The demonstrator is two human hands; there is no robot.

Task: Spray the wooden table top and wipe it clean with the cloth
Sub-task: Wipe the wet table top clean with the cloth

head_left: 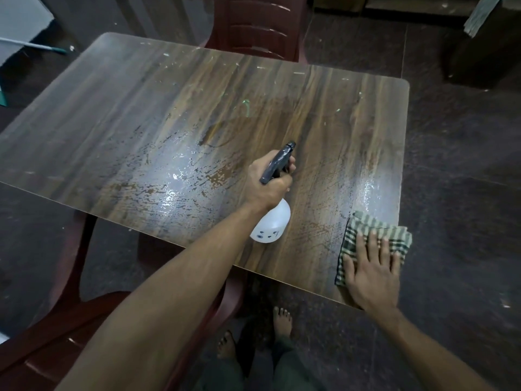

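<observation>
The wooden table top (pixel 141 114) fills the middle of the head view, with pale specks and wet, glossy patches near its front. My left hand (pixel 267 183) grips a white spray bottle (pixel 272 224) by its dark trigger head, nozzle pointing toward the far side, held above the table's front middle. My right hand (pixel 372 272) lies flat, fingers spread, on a folded green-and-cream checked cloth (pixel 392 235) at the table's front right corner. The cloth hangs slightly over the right edge.
A dark red plastic chair (pixel 253 24) stands at the far side. Another dark red chair (pixel 42 348) sits at the near left under my arm. My bare feet (pixel 282 323) stand on the dark floor below the front edge. A broom handle (pixel 33 46) lies far left.
</observation>
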